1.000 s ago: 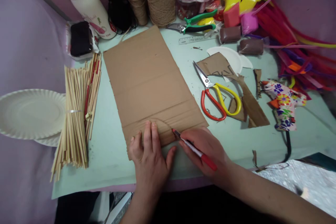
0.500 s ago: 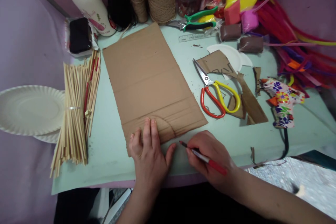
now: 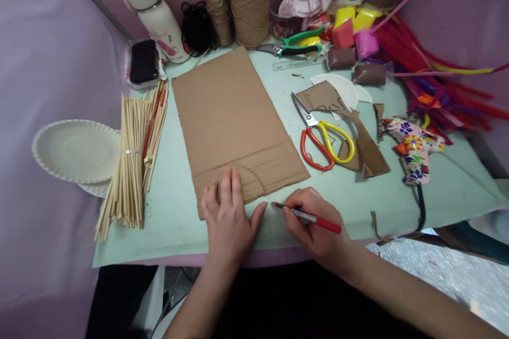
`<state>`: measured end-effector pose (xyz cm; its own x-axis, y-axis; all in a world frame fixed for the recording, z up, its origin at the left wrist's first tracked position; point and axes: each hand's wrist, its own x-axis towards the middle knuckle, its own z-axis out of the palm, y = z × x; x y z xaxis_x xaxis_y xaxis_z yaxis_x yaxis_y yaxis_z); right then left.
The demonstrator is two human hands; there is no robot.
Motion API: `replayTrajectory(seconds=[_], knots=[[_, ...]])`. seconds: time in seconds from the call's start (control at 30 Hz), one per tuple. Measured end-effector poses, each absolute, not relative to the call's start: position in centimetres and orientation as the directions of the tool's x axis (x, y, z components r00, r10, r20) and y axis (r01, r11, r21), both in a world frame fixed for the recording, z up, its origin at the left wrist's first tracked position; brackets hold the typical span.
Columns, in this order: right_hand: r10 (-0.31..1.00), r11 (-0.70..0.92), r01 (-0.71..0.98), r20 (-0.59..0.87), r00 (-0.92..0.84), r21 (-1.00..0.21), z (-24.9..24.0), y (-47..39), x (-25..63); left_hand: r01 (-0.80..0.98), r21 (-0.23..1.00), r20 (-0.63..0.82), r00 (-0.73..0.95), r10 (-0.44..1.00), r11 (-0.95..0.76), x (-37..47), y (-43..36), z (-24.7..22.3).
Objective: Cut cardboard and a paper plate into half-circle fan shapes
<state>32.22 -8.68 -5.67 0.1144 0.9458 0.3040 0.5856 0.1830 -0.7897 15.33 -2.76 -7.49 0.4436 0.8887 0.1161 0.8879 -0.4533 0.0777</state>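
A large sheet of brown cardboard (image 3: pixel 234 116) lies on the pale green table. My left hand (image 3: pixel 230 217) rests flat near its lower edge, fingers spread, over a smaller curved cardboard piece (image 3: pixel 248 183) whose rounded edge shows beside the fingers. Most of that piece is hidden under the hand. My right hand (image 3: pixel 316 222) grips a red pen (image 3: pixel 324 223), its tip pointing left, just off the cardboard's lower edge and close to my left thumb. Right of the sheet lie scissors (image 3: pixel 314 123) with one red and one yellow handle, partly spread.
Cardboard scraps (image 3: pixel 369 148) lie beyond the scissors, near a floral-patterned glue gun (image 3: pixel 415 148). A bundle of wooden sticks (image 3: pixel 131 164) and white paper plates (image 3: pixel 75 151) sit at left. Along the back stand a white bottle (image 3: pixel 161 26), twine spools (image 3: pixel 248 0) and green-handled pruners (image 3: pixel 298 42).
The camera view has shifted, so the table appears moved slightly. Both hands keep the same poses, the left on the cardboard and the right around the pen.
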Motion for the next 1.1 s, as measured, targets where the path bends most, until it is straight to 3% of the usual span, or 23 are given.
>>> replayTrajectory(seconds=[0.23, 0.47, 0.7, 0.8, 0.9, 1.0, 1.1], knots=[[0.902, 0.294, 0.614, 0.425, 0.075, -0.733, -7.2, -9.7, 32.4, 0.899, 0.115, 0.139, 0.406, 0.903, -0.422, 15.5, -3.1, -7.7], [0.886, 0.286, 0.67, 0.455, 0.087, -0.685, -9.1, -9.9, 32.2, 0.893, 0.128, 0.191, 0.406, 0.894, -0.432, 14.3, -4.5, -6.8], [0.867, 0.321, 0.64, 0.489, 0.098, -0.698, -9.2, -10.1, 32.1, 0.787, 0.174, 0.317, 0.525, 0.79, -0.592, 10.6, -7.2, -6.4], [0.869, 0.314, 0.537, 0.465, 0.17, -0.783, -9.0, -10.8, 31.9, 0.664, 0.211, 0.428, 0.598, 0.678, -0.718, 9.5, -9.0, -5.8], [0.909, 0.257, 0.309, 0.338, 0.246, -0.916, -8.0, -11.9, 31.6, 0.529, 0.193, 0.492, 0.677, 0.548, -0.827, 9.6, -10.8, -5.6], [0.977, 0.113, 0.021, 0.115, 0.181, -0.993, -6.6, -13.1, 31.2, 0.512, 0.2, 0.588, 0.619, 0.521, -0.835, 10.8, -11.6, -6.4], [0.996, -0.005, -0.06, -0.01, 0.089, -0.998, -5.6, -13.7, 31.0, 0.527, 0.2, 0.656, 0.554, 0.512, -0.826, 12.4, -11.3, -7.3]])
